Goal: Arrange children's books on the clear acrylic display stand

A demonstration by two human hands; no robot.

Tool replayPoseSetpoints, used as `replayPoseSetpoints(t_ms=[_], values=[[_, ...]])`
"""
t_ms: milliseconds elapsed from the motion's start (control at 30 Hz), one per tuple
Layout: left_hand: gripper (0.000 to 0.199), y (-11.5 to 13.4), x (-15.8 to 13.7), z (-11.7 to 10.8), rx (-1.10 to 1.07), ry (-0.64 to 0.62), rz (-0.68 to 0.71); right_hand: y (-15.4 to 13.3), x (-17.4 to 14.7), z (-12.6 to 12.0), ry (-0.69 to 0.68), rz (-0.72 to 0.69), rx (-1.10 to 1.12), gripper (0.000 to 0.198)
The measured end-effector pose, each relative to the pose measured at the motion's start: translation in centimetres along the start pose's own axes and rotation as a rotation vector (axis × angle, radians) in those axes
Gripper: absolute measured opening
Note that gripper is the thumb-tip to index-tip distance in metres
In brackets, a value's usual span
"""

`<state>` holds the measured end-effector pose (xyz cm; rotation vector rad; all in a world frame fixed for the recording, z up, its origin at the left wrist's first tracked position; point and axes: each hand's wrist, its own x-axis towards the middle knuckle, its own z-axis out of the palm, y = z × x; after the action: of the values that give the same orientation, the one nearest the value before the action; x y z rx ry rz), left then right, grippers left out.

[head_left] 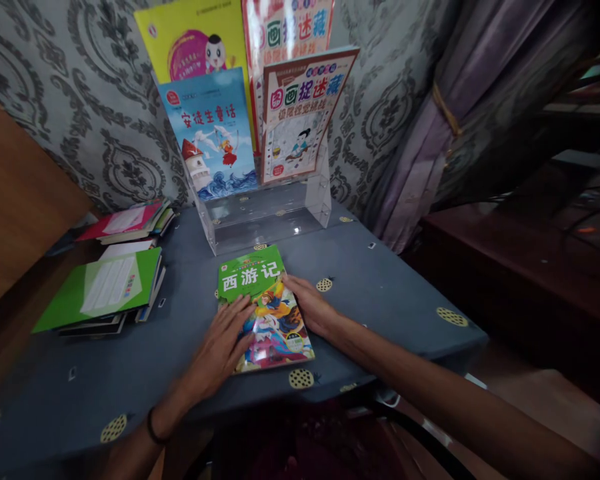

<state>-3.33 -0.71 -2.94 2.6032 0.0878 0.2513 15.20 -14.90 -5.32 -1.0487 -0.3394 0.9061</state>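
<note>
Our left hand [221, 348] flat on glossy green-topped paper book [279, 319]; right hand [314, 308] at two-o'clock edge, grip unclear; likely light, slick.

Best hold: edges.

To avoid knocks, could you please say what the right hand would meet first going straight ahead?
First the book, which the right hand touches; beyond it, probably the clear stand, though depth is unclear.

A closed book [280, 320], its glossy front lettered in white on green above bright artwork, lies flat on a blue-clothed table [390, 290]. It rests face up, slightly askew
</note>
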Motion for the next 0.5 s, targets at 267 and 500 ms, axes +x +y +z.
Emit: replayPoseSetpoints(t_ms=[267,500], values=[[0.043,-0.4,0.2,0.6,0.063,0.031,0.031,-1.6,-0.1,-0.1,0.115,-0.691,-1.169,0.027],[0.041,-0.5,0.3,1.0,0.085,0.081,0.07,-0.6,5.0,7.3,-0.504,-0.702,-1.408,0.021]])
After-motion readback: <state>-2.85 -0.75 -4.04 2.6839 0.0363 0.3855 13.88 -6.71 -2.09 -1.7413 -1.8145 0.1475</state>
